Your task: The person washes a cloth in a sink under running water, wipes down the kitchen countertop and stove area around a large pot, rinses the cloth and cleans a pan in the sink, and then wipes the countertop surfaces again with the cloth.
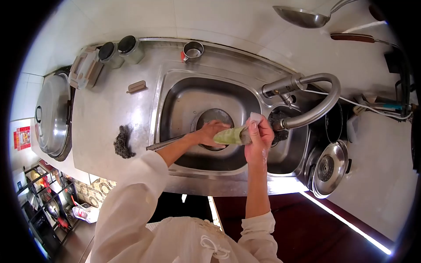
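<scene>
Over the large sink basin [184, 96], my right hand [259, 138] is closed on a pale green, elongated thing [231, 136] with a greyish end. A small white piece [255, 117] shows at its fingertips; I cannot tell what it is. My left hand [209, 131] is above the round drain [224, 117], fingers stretched out. The green thing's tapered tip overlaps this hand, and whether they touch is unclear. Beneath the left wrist, a long dark grey bar [163, 143] lies across the basin's left edge.
A curved faucet [331, 98] reaches over the smaller basin [287, 162]. Left on the steel counter are a dark scrubbing pad [124, 142], a brown clip-like piece [137, 87] and two black-lidded jars [130, 50]. A metal cup [193, 51] stands behind the sink; a pot lid [330, 170] leans right.
</scene>
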Available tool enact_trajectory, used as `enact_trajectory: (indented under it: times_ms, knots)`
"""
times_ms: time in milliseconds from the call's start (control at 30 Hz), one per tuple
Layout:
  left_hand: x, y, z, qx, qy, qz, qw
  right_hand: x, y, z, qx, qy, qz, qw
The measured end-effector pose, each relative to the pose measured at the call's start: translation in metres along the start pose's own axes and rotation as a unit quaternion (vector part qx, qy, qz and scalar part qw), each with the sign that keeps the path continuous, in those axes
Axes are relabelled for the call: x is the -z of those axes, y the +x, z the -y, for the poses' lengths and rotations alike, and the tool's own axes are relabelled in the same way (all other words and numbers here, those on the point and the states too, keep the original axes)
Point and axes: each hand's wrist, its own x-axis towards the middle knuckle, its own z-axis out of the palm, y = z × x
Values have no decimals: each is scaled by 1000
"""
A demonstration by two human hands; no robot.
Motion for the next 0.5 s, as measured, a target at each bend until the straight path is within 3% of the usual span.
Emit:
enact_trajectory:
  times_ms: [33,67,133,200,267,300,333,367,433,467,500]
  knots:
    - [3,7,-7,84,79,62,991,6,0,-9,8,8,-9,1000]
    - [2,7,-7,83,76,61,992,13,-1,-19,16,15,-18,1000]
    - [0,10,-2,211,95,11,973,29,-8,-45,-6,-24,-29,999]
    - [-14,15,5,234,160,-32,959,47,-17,-84,-100,-121,-60,986]
    - [-37,15,18,252,226,-73,938,54,-31,-123,-176,-287,-102,936]
    - [-51,12,29,217,339,-37,915,56,-38,-140,-183,-248,-104,946]
    - [-54,13,33,181,446,0,877,50,-38,-145,-288,-141,-99,942]
    - [-55,17,38,182,445,-2,877,46,-40,-149,-326,-94,-135,931]
    - [-46,28,44,175,424,163,874,31,-38,-151,-362,-46,-170,915]
    - [-40,36,46,174,425,160,874,32,-33,-162,-400,-22,-184,898]
    - [-34,45,46,235,342,121,902,32,-28,-166,-436,2,-199,878]
